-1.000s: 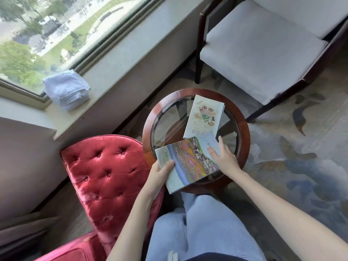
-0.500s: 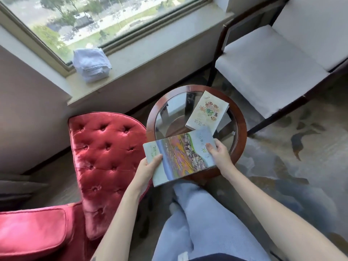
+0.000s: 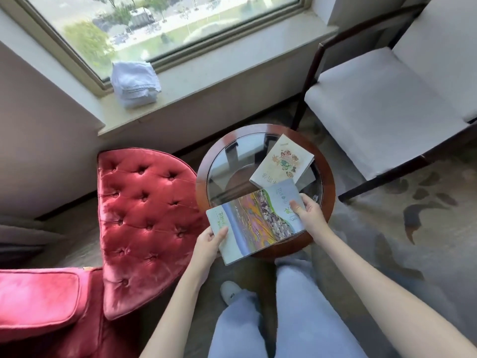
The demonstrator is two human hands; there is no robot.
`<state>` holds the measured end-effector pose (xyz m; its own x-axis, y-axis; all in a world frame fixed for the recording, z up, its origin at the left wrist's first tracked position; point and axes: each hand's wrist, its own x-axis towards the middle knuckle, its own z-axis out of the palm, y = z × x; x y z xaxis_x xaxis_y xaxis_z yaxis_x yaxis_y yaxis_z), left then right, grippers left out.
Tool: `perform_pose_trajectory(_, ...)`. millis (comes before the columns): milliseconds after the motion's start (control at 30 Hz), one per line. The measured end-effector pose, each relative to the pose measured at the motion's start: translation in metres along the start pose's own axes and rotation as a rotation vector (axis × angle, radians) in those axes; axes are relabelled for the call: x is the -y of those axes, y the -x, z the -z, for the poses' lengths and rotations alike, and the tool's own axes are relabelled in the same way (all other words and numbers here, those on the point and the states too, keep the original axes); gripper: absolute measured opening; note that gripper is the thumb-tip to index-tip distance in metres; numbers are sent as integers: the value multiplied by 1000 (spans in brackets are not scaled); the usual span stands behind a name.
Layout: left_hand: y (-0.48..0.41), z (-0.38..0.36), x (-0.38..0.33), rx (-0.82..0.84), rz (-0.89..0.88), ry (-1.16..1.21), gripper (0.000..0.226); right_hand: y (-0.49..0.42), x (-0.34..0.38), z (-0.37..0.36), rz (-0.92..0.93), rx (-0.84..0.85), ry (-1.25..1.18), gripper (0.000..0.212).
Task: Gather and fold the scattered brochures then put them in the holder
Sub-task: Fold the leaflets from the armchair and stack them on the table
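Observation:
An unfolded colourful landscape brochure (image 3: 254,219) hangs over the near edge of the round glass-topped table (image 3: 327,187). My left hand (image 3: 209,244) grips its left end with the thumb on top. My right hand (image 3: 308,214) pinches its right end, thumb on the printed face. A second, cream brochure with a flower drawing (image 3: 282,162) lies folded on the glass at the far right, just beyond the first. No holder is in view.
A red tufted velvet chair (image 3: 144,218) stands left of the table. A white-cushioned dark-framed chair (image 3: 382,104) sits at the right. Folded white towels (image 3: 134,83) rest on the window sill. My legs in light trousers are below the table, over patterned carpet.
Both hands have lifted the landscape brochure off the glass and drawn it toward me. The view has pulled back and turned to show more sill and window.

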<state>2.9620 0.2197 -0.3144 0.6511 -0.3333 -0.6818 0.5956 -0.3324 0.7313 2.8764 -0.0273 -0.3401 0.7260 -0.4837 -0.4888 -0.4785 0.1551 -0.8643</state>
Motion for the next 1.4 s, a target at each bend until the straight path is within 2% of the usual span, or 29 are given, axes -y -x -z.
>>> perform_pose_trajectory(67, -17, -18, 3, 7, 50, -67, 18, -27, -2, 25, -1, 20, 177, 10)
perform_pose_trajectory(233, -64, -84, 7, -71, 187, -168, 28, -110, -2, 75, 28, 95, 764, 34)
perform_pose_trajectory(433, -131, -138, 0, -192, 308, -148, 17, -201, -4, 100, 46, 125, 1028, 33)
perform_pose_trajectory(633, -186, -154, -6, -346, 347, -171, 25, -255, -12, 87, 4, 68, 1019, 31)
perform_pose_trajectory(1000, -219, -169, -5, -544, 353, -236, 13, -296, -10, 71, 138, 25, 1060, 33)
perform_pose_trajectory(1200, -225, -178, -5, -566, 295, -265, 12, -303, -14, 77, 128, 46, 1061, 34)
perform_pose_trajectory(1400, -227, -178, -4, -590, 337, -275, 15, -304, -14, 77, 141, 80, 1063, 34)
